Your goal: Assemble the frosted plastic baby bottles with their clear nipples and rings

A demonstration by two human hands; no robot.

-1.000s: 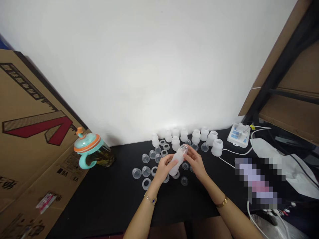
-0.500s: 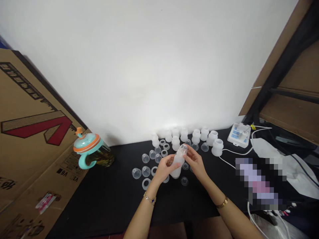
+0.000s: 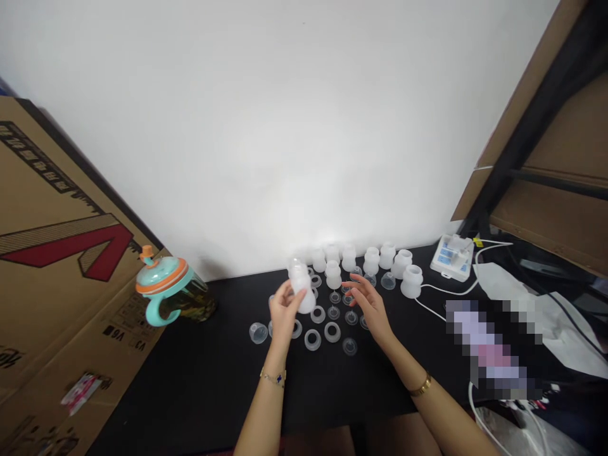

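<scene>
Bottle point(image 3: 303, 288) moved leftward since earlier, gripped by left hand point(image 3: 284, 309); right hand point(image 3: 373, 310) loosely open, apart, to bottle's right.

The scene is viewed from the head alone, forward and down. The table point(image 3: 204, 380) is seen from above, the hands point(image 3: 286, 306) are framed near, below centre, and the wall point(image 3: 304, 126) is faced beyond, filling the upper part.
</scene>
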